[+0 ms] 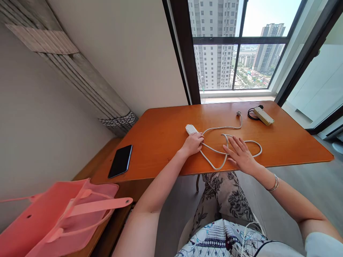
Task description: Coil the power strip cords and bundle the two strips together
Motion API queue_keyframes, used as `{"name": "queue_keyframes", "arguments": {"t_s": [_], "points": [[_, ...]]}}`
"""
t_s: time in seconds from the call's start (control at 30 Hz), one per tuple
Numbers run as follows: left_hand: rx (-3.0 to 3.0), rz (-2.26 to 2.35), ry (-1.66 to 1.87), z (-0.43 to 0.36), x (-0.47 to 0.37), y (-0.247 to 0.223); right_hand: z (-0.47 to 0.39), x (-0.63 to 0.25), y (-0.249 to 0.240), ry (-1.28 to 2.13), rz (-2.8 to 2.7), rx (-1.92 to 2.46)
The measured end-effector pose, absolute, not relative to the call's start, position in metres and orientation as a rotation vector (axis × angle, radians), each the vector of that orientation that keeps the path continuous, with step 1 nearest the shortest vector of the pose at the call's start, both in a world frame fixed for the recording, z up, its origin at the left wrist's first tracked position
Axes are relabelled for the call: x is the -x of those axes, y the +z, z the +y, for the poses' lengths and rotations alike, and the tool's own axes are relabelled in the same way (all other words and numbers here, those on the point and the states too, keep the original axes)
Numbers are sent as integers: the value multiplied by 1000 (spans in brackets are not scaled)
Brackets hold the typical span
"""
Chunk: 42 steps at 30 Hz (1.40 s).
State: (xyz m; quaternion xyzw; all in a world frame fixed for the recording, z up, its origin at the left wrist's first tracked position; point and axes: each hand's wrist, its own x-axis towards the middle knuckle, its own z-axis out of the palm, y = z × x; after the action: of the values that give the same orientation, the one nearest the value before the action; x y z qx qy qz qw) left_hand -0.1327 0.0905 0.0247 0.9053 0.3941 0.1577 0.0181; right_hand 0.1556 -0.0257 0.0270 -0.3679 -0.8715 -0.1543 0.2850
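A white power strip point(190, 129) lies on the brown table, its near end hidden under my left hand point(193, 143). The fingers of that hand are closed round the strip where the cord leaves it. From there a white cord point(223, 127) spreads in loose loops over the tabletop. Its plug point(238, 113) rests toward the window side. My right hand point(239, 152) lies over the loops at the near edge, fingers stretched out and palm down, touching or just above the cord. A bracelet circles the right wrist.
The wooden table point(160, 132) ends close to my lap. A beige power strip point(264, 116) with a coiled black cord sits at the back right. On the left lie a dark phone point(120, 161) and a pink bag point(61, 210). A window point(235, 41) stands behind.
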Motion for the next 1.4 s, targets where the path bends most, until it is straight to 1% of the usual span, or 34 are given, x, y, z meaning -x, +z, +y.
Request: {"name": "queue_keyframes", "arguments": {"t_s": [0.17,0.27,0.37,0.47,0.63,0.73,0.87,0.97,1.07,1.13,1.2,1.27,1.4], "points": [[-2796,1179,448,80,135,31,-27,-140,41,-478,-2508,825],[-2752,1294,553,77,143,43,-31,-150,48,-597,-2510,820],[-2627,1479,669,78,159,62,-34,-177,55,-782,-2418,945],[-2422,1602,871,83,181,81,-39,-215,63,-947,-2279,1165],[-1860,1588,1483,92,220,103,-51,-294,66,-1156,-2008,1548],[-1725,1589,1632,94,240,113,-56,-343,58,-1181,-1924,1657],[-1542,1471,1755,95,255,124,-59,-388,44,-1095,-1971,1704],[-1443,1391,1715,92,249,132,-57,-400,37,-968,-2009,1855],[-1449,1335,1591,80,229,143,-54,-392,37,-630,-2134,2069],[-1436,1271,1472,68,210,153,-55,-375,44,-375,-2247,2127],[-1422,1176,1361,53,189,163,-59,-349,56,-227,-2335,2056],[-1391,1110,1282,38,170,171,-64,-313,72,-174,-2337,1912],[-1373,957,1069,14,140,178,-70,-230,103,-80,-2125,1474]]}}
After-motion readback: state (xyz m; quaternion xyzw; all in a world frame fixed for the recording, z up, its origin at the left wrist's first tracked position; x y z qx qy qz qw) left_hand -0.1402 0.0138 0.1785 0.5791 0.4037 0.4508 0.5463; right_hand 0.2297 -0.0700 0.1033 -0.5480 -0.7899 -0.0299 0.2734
